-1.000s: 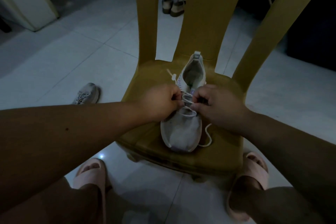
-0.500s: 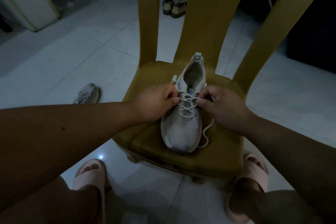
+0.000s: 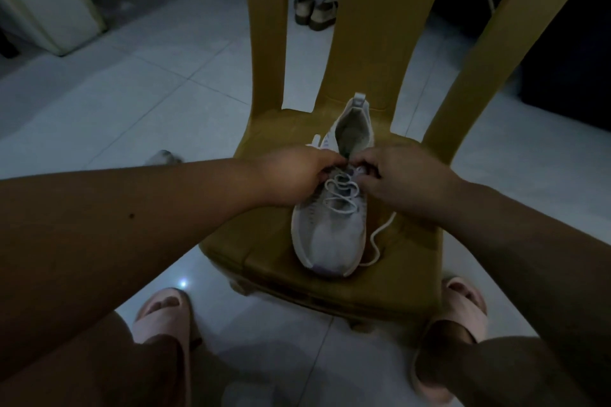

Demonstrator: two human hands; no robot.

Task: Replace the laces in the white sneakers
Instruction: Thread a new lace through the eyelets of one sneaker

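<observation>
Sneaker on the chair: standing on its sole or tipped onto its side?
On its sole. The sneaker sits flat on the chair seat, its opening and crossed laces facing up.

One wide-angle camera, worn on the person's head, looks forward and steeply down along both forearms. It sits near the work: the left hand (image 3: 297,177) and right hand (image 3: 408,182) meet just above frame centre, over the sneaker (image 3: 330,238) on the yellow chair (image 3: 264,253). The chair's back runs up past the top edge. The tiled floor (image 3: 132,92) fills the left side, and the left slipper (image 3: 165,320) and right slipper (image 3: 464,306) lie along the bottom. Straight lines bow toward the frame's edges.
</observation>
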